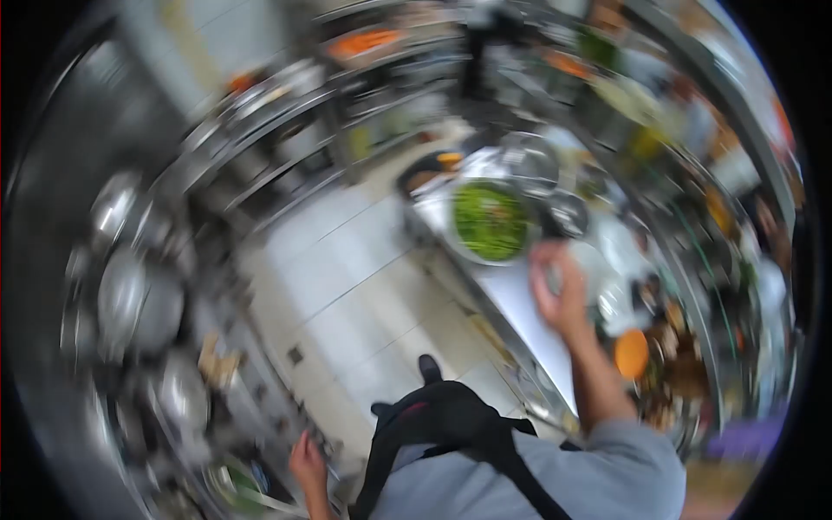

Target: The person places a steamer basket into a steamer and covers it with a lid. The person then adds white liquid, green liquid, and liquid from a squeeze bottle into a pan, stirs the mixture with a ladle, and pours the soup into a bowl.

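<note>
My right hand (559,290) is over the steel counter, close to the near right rim of a round metal bowl (459,245). Chopped green vegetables (490,221) fill that bowl, with a few reddish bits on top. Thumb and fingers of this hand look apart, though blurred, and I make out nothing held between them. Just beyond the hand lies a pale round dish (589,264), partly covered by it. Low on the left, my left hand (308,464) hangs free beside my body, its fingers blurred but loosely extended, with nothing visible in it.
Steel shelves (277,121) with pans stand ahead on the left. Several metal pots and lids (121,295) line the left side. An orange round item (631,354) sits on the right counter. Tiled floor (347,269) runs between the counters. People appear blurred at far right.
</note>
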Action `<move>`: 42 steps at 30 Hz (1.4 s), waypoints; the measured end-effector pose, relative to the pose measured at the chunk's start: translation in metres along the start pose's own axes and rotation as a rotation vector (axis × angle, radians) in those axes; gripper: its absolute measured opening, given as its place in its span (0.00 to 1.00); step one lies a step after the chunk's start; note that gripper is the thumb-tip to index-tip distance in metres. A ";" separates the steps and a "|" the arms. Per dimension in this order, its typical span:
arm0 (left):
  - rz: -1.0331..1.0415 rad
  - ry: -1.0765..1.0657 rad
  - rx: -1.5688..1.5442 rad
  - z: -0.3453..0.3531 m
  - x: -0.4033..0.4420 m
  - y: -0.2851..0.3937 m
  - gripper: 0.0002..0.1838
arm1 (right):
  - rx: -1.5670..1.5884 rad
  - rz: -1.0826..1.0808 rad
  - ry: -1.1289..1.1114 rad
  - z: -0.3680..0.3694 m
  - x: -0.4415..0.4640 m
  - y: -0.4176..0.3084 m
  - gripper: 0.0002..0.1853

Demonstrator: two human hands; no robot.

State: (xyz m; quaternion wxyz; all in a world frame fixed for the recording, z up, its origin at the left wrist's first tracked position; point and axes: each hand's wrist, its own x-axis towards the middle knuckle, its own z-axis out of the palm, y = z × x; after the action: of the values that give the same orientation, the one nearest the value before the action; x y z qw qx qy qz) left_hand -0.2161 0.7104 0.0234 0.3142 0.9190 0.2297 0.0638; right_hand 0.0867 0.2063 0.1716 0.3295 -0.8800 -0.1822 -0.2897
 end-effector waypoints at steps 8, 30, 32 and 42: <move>-0.466 0.150 0.055 -0.018 -0.092 -0.019 0.16 | 0.511 0.496 -1.327 0.219 -0.285 0.077 0.25; -1.140 1.010 -0.223 -0.003 -0.159 -0.251 0.27 | 0.136 0.075 -1.773 0.418 -0.138 -0.092 0.18; -1.212 0.900 -0.444 -0.006 -0.152 -0.256 0.27 | 0.107 0.044 -1.818 0.425 -0.150 -0.112 0.18; -1.243 0.602 -0.098 0.003 -0.196 -0.191 0.18 | -0.001 0.228 -1.949 0.493 -0.140 -0.167 0.14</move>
State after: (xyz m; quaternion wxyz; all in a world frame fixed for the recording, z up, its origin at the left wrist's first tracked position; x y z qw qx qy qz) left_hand -0.4619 0.7513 -0.0899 0.2563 0.5439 0.7876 0.1346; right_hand 0.0864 0.6453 -0.1406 0.0603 -0.7461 -0.2884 0.5971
